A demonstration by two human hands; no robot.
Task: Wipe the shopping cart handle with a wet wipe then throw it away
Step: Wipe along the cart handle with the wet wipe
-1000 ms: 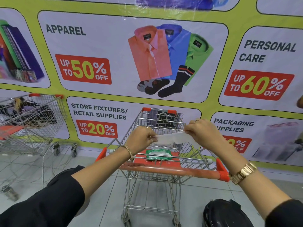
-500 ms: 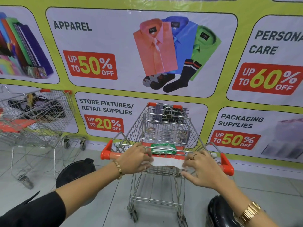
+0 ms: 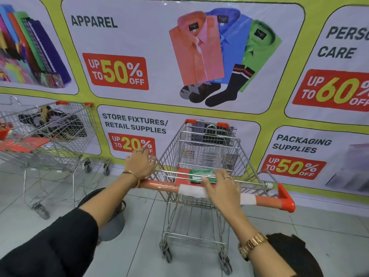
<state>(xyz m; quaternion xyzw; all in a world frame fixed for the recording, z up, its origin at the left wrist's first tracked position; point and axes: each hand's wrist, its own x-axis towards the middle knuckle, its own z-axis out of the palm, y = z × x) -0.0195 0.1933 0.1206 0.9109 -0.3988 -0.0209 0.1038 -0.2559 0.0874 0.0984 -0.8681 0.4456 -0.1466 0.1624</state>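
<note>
The shopping cart stands in front of me with its orange handle [image 3: 159, 184] running left to right. A white wet wipe [image 3: 191, 191] is draped over the middle of the handle. My right hand [image 3: 221, 188] lies flat on the wipe and presses it onto the bar, and a strip of wipe shows past the hand on the right. My left hand [image 3: 139, 166] grips the handle's left end, with its fingers over the basket wire. A green wipe pack [image 3: 201, 175] lies on the red child seat just behind the handle.
A second wire cart [image 3: 50, 132] holding dark items stands at the left by the poster wall. A dark bin [image 3: 111, 216] sits on the tiled floor below my left forearm. A black lidded bin [image 3: 293, 254] is at the lower right.
Both hands lowered the stretched wipe from above the cart onto the handle. My left hand then let go of it and slid to the handle's left end, while my right hand stayed on the wipe.
</note>
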